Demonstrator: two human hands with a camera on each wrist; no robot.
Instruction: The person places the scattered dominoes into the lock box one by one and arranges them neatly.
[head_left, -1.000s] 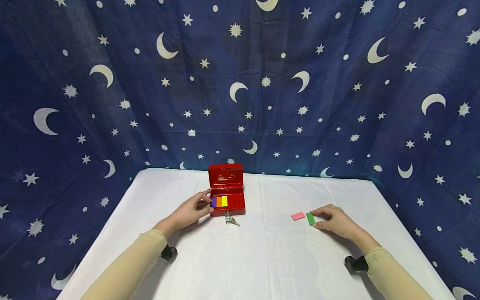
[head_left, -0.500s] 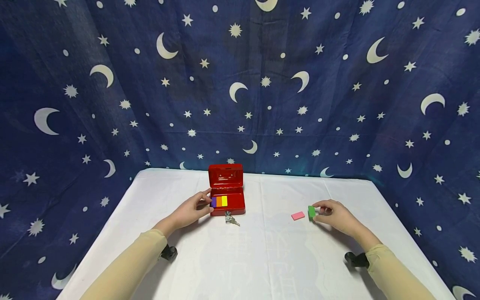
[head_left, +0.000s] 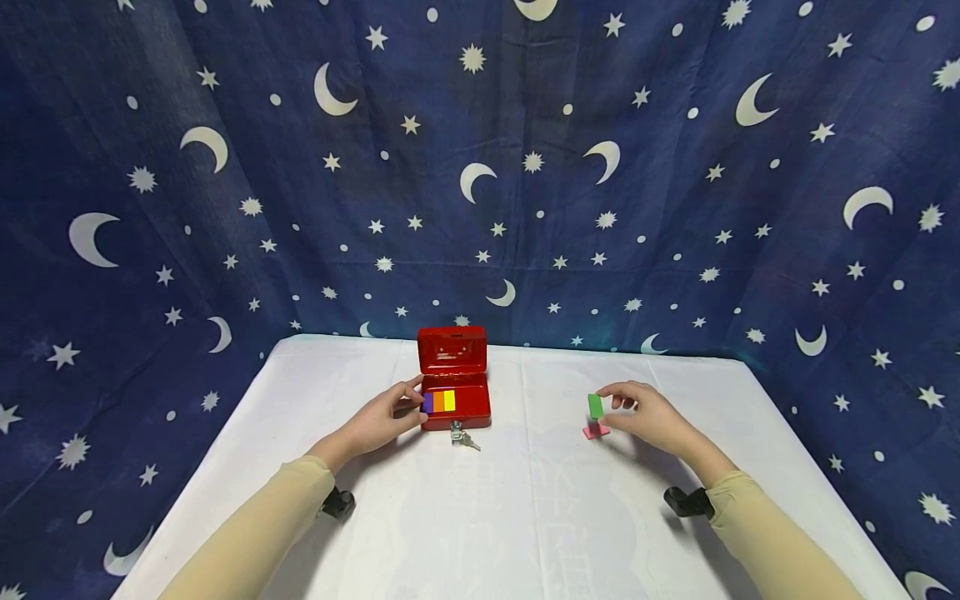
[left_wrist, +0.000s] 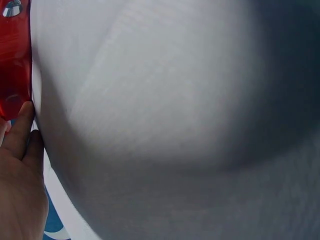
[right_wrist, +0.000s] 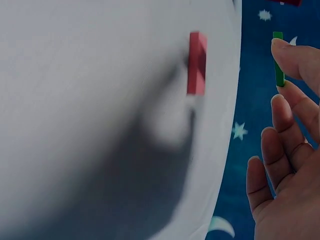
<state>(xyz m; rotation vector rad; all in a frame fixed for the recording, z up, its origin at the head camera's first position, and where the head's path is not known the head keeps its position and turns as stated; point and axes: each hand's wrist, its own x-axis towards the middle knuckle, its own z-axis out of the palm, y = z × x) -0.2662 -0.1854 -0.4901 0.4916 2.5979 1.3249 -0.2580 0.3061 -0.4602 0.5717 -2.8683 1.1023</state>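
Note:
My left hand (head_left: 377, 423) holds the left side of an open red cash box (head_left: 472, 403), thumb at its front corner and a finger toward its rear. Inside, at the left, purple (head_left: 427, 403), orange (head_left: 438, 402) and yellow (head_left: 449, 401) blocks lie side by side. My right hand (head_left: 651, 419) pinches a thin green block (head_left: 596, 406) by its two ends between thumb and forefinger, raised off the table. Below it lies a pink block (head_left: 596, 432), partly covered in the head view but plain in the right wrist view (right_wrist: 197, 64).
Small keys (head_left: 467, 439) hang from the lock at the box's front. The box's lid (head_left: 452, 351) stands up at the back. A white cloth (head_left: 480, 517) covers the table. Behind it hangs a dark blue curtain (head_left: 540, 192) with moons and stars.
My right hand has picked the green block up off the table and carried it left, over the pink block. My left hand and the cash box have stayed put.

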